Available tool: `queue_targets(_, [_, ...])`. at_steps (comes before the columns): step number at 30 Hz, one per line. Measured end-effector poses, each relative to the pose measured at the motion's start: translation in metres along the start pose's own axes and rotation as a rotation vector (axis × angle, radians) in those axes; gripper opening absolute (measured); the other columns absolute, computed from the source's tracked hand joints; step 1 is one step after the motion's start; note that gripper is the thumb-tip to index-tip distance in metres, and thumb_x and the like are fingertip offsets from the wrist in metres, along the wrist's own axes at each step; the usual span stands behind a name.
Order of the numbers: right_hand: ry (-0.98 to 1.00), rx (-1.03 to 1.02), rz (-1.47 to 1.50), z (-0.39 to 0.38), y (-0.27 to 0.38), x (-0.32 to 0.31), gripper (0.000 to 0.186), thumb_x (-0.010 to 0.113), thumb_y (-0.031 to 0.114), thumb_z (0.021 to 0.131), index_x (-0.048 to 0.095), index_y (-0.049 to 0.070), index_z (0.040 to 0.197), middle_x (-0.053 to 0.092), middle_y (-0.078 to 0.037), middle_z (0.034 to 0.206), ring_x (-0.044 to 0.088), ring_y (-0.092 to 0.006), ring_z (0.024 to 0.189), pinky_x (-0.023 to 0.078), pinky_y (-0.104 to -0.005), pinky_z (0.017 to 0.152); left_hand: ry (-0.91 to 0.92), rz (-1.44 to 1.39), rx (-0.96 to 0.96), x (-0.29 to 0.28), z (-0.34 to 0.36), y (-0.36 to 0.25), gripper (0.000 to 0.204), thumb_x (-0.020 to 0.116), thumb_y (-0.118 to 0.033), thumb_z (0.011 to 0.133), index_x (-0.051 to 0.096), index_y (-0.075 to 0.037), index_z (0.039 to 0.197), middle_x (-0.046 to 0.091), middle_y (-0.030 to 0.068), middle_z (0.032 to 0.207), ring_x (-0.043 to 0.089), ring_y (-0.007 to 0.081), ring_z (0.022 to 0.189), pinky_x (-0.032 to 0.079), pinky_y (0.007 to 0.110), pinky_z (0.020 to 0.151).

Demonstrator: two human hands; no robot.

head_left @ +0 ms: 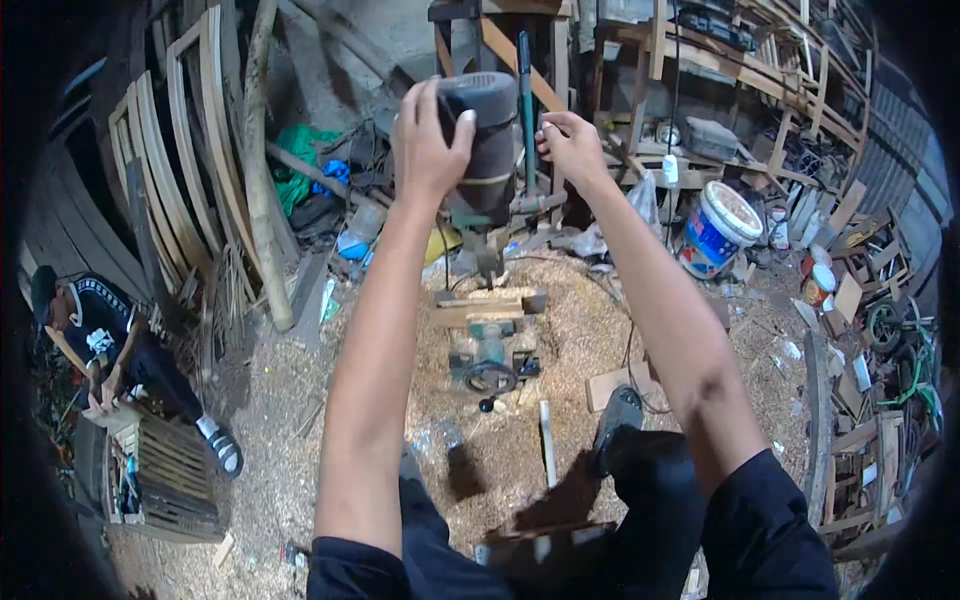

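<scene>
My left hand (430, 140) lies against the side of a dark motor (485, 105) at the top of a standing drilling or mortising machine. Its fingers are stretched out and the thumb is apart. My right hand (572, 150) is raised just right of the machine's dark teal lever (526, 100). The fingers are loosely bent with nothing visible in them, and they appear apart from the lever. Below the motor, a bit (490, 262) points down at a pale wooden piece (475, 314) on the machine's green vise table. A round handwheel (490, 377) sits in front.
Sawdust covers the floor around my feet. At the left, another person (110, 340) sits by a slatted wooden crate (175, 470). Curved wooden frames (195, 130) lean behind. A bucket (718, 230) stands right, near scrap wood. A wooden stick (547, 443) lies in front of me.
</scene>
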State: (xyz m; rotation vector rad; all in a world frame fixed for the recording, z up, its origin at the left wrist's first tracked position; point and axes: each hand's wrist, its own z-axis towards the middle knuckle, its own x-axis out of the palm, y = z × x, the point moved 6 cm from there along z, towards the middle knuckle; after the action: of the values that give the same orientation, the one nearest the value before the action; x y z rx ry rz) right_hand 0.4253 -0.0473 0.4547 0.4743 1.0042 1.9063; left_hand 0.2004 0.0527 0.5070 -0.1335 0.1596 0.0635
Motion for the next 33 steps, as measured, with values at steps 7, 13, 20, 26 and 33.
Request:
queue_targets(7, [-0.042, -0.239, -0.196, 0.109, 0.002, 0.016, 0.031, 0.063, 0.014, 0.093, 0.063, -0.007, 0.115, 0.07, -0.017, 0.104, 0.068, -0.0206, 0.089, 0.055, -0.0307, 0.078, -0.039, 0.152, 0.048, 0.043, 0.02, -0.015, 0.043, 0.069, -0.039, 0.084, 0.063, -0.013, 0.117, 0.056, 0.012, 0.132, 0.049, 0.0328, 0.126, 0.029, 0.058, 0.109])
queue_targets(13, [0.075, 0.058, -0.171, 0.167, -0.056, 0.046, 0.06, 0.078, 0.022, 0.077, 0.055, -0.003, 0.126, 0.07, -0.016, 0.105, 0.067, -0.0277, 0.1, 0.05, -0.0373, 0.092, -0.057, 0.143, 0.063, 0.046, 0.02, -0.009, 0.038, 0.069, -0.038, 0.084, 0.063, -0.011, 0.11, 0.056, 0.0132, 0.13, 0.05, 0.0342, 0.123, 0.028, 0.057, 0.109])
queue_targets(20, [-0.094, 0.014, 0.06, 0.197, -0.01, 0.055, 0.072, 0.073, 0.057, 0.08, 0.063, -0.01, 0.104, 0.068, -0.015, 0.086, 0.063, -0.0213, 0.072, 0.051, -0.0333, 0.065, -0.052, 0.135, 0.101, 0.046, 0.019, -0.008, 0.038, 0.068, -0.037, 0.085, 0.062, -0.011, 0.112, 0.054, 0.0135, 0.132, 0.048, 0.0343, 0.125, 0.027, 0.058, 0.109])
queue_targets(26, [-0.072, 0.156, 0.182, 0.179, 0.041, 0.049, 0.076, 0.045, 0.082, 0.083, 0.052, 0.008, 0.065, 0.048, -0.001, 0.056, 0.045, -0.011, 0.046, 0.039, -0.0267, 0.046, -0.058, 0.14, 0.094, 0.046, 0.017, -0.008, 0.039, 0.068, -0.036, 0.084, 0.062, -0.011, 0.114, 0.052, 0.0125, 0.134, 0.048, 0.0329, 0.125, 0.027, 0.059, 0.109])
queue_targets(33, [-0.199, -0.05, 0.129, 0.097, 0.071, 0.03, 0.055, 0.045, 0.043, 0.097, 0.054, 0.003, 0.059, 0.052, -0.006, 0.055, 0.05, -0.0164, 0.048, 0.04, -0.032, 0.052, 0.014, 0.128, 0.062, 0.043, 0.003, -0.009, 0.042, 0.067, -0.033, 0.086, 0.058, -0.013, 0.122, 0.049, 0.015, 0.136, 0.042, 0.0374, 0.13, 0.028, 0.055, 0.11])
